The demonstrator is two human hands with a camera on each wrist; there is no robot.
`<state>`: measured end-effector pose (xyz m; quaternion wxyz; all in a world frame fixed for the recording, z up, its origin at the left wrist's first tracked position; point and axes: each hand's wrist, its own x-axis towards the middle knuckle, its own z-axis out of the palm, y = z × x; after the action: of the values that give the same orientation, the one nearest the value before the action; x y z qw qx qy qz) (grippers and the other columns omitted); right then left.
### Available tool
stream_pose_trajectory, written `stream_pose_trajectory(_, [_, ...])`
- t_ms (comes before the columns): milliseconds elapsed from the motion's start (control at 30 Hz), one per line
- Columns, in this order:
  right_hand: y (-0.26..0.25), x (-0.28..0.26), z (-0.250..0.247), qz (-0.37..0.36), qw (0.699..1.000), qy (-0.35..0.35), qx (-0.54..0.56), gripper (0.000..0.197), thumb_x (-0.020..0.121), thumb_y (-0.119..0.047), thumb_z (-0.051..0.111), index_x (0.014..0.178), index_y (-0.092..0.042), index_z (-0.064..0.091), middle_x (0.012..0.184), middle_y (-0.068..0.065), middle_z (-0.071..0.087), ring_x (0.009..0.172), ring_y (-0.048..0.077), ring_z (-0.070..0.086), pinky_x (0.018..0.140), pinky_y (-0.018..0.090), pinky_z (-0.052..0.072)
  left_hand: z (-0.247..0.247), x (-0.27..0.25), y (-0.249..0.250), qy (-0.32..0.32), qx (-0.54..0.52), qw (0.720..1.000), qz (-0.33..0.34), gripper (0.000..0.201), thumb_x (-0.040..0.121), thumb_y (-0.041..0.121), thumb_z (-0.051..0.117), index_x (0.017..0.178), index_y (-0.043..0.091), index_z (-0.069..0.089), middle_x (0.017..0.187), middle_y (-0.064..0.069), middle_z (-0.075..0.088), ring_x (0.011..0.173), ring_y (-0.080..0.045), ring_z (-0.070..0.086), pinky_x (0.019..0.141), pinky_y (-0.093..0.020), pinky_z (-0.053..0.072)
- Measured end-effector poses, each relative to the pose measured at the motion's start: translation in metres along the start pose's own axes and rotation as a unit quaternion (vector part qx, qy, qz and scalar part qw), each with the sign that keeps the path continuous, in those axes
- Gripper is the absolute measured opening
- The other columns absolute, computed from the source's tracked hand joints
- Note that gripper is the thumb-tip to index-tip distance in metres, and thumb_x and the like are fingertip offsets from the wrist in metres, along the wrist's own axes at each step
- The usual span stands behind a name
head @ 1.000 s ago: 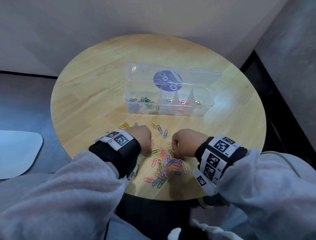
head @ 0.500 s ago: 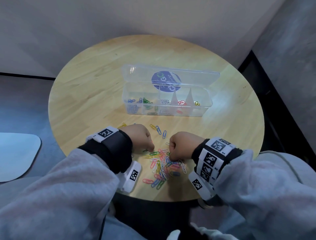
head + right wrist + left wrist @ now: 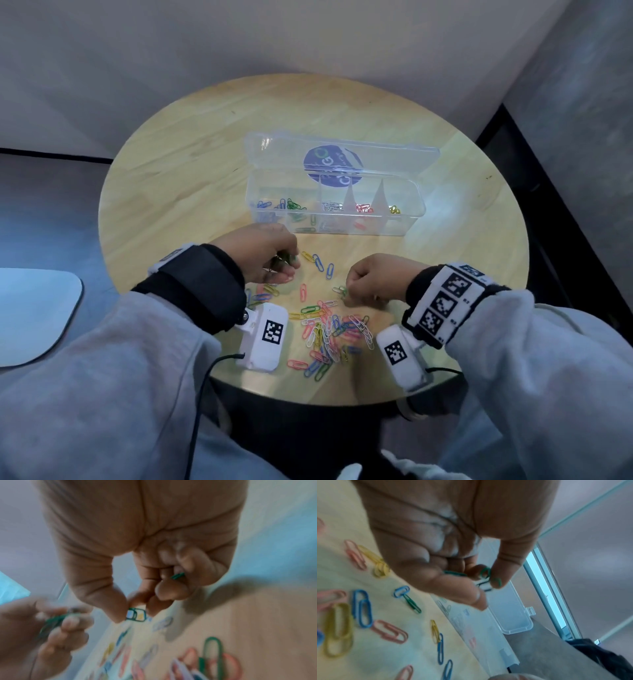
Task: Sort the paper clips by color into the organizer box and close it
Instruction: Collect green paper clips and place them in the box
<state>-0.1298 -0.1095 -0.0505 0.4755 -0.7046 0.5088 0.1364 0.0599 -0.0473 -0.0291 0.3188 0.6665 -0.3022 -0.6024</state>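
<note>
The round worktop (image 3: 191, 192) is seen from the head view, high at 6 o'clock, facing forward and down. Each wrist view is set close behind its own palm, along the fingers. The organizer box (image 3: 404, 219), at 12 o'clock, is shared with the left wrist view (image 3: 510, 616); the clip pile (image 3: 329, 332) is shared by all three.

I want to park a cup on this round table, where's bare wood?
Bare: table left of the organizer box, behind its lid, and the right edge. Crowded: paper clip pile between left hand and right hand.
</note>
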Motion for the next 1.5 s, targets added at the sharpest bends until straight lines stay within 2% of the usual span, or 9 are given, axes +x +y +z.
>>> stream_pose_trajectory(133, [0.007,0.002,-0.008,-0.013,0.966,-0.017,0.258,0.03,0.083,0.012,0.048,0.064,-0.011,0.045,0.058,0.01,0.061,0.041,0.013,0.051,0.038,0.018,0.032,0.0,0.0,-0.001,-0.002,-0.075,0.997,-0.002,0.025,0.088,-0.002,0.043,0.067,0.012,0.043,0.059,-0.008,0.058,0.036,-0.009,0.055,0.04,-0.016,0.05])
stream_pose_trajectory(333, [0.01,0.002,-0.011,-0.034,0.92,-0.034,0.388,0.031,0.085,0.018,0.045,0.075,-0.011,0.048,0.056,0.009,0.061,0.042,0.011,0.057,0.039,0.015,0.045,0.0,-0.001,0.0,-0.019,-0.115,0.993,0.011,0.032,0.089,-0.01,0.039,0.07,0.016,0.039,0.054,-0.007,0.066,0.044,-0.014,0.063,0.049,-0.023,0.055])
stream_pose_trajectory(467, [0.007,0.0,-0.014,-0.041,0.909,-0.055,0.41,0.029,0.088,0.013,0.038,0.089,-0.006,0.059,0.06,0.007,0.052,0.043,0.01,0.054,0.043,0.015,0.047,-0.002,-0.006,0.004,-0.033,-0.12,0.992,0.025,0.031,0.087,-0.012,0.034,0.076,0.016,0.042,0.057,-0.009,0.066,0.047,-0.016,0.065,0.049,-0.023,0.055])
stream_pose_trajectory(633, [0.0,-0.001,-0.012,-0.029,0.919,-0.054,0.389,0.032,0.089,0.006,0.03,0.078,-0.004,0.058,0.063,0.007,0.046,0.044,0.01,0.053,0.043,0.015,0.045,-0.005,-0.011,0.007,-0.073,-0.128,0.988,0.051,0.029,0.091,-0.002,0.035,0.098,0.015,0.057,0.064,-0.007,0.067,0.053,-0.014,0.066,0.052,-0.021,0.057])
stream_pose_trajectory(767, [-0.01,-0.001,-0.009,-0.014,0.919,-0.051,0.39,0.032,0.091,0.003,0.028,0.074,-0.004,0.055,0.065,0.008,0.046,0.047,0.012,0.054,0.043,0.017,0.047,-0.009,-0.016,0.006,-0.06,-0.108,0.991,0.042,0.024,0.095,0.016,0.043,0.082,0.012,0.063,0.058,-0.002,0.06,0.046,-0.007,0.058,0.043,-0.013,0.047])
stream_pose_trajectory(933, [-0.026,0.002,0.002,-0.022,0.972,-0.027,0.232,0.023,0.091,-0.003,0.043,0.072,-0.01,0.053,0.066,0.005,0.043,0.048,0.011,0.038,0.042,0.018,0.034,-0.03,-0.012,0.003,0.066,0.111,0.991,0.019,0.025,0.091,0.026,0.054,0.07,0.014,0.058,0.057,0.001,0.039,0.043,-0.01,0.033,0.041,-0.018,0.026])
stream_pose_trajectory(1067, [-0.039,0.001,0.008,-0.054,0.997,-0.021,-0.053,0.009,0.084,-0.018,0.064,0.076,-0.021,0.063,0.06,-0.005,0.044,0.052,0.01,0.037,0.048,0.02,0.034,-0.056,-0.013,-0.007,0.161,0.394,0.905,-0.012,0.015,0.082,0.026,0.063,0.074,0.014,0.061,0.061,-0.002,0.047,0.061,-0.021,0.043,0.06,-0.025,0.031])
stream_pose_trajectory(1233, [-0.052,0.004,0.023,-0.086,0.977,0.017,-0.192,0.014,0.078,-0.02,0.069,0.092,-0.021,0.069,0.06,-0.01,0.044,0.054,0.004,0.041,0.051,0.022,0.031,-0.069,-0.009,-0.017,0.191,0.464,0.863,-0.067,0.023,0.076,0.03,0.068,0.079,0.007,0.068,0.073,-0.008,0.059,0.073,-0.026,0.055,0.062,-0.025,0.034])
stream_pose_trajectory(1500, [-0.057,0.013,0.034,-0.105,0.958,0.005,-0.268,0.006,0.082,-0.014,0.062,0.082,-0.02,0.059,0.061,-0.01,0.048,0.054,0.003,0.042,0.049,0.018,0.034,-0.063,-0.002,-0.025,0.183,0.494,0.835,-0.159,0.032,0.071,0.035,0.075,0.061,0.012,0.055,0.062,-0.003,0.054,0.061,-0.021,0.05,0.049,-0.023,0.029])
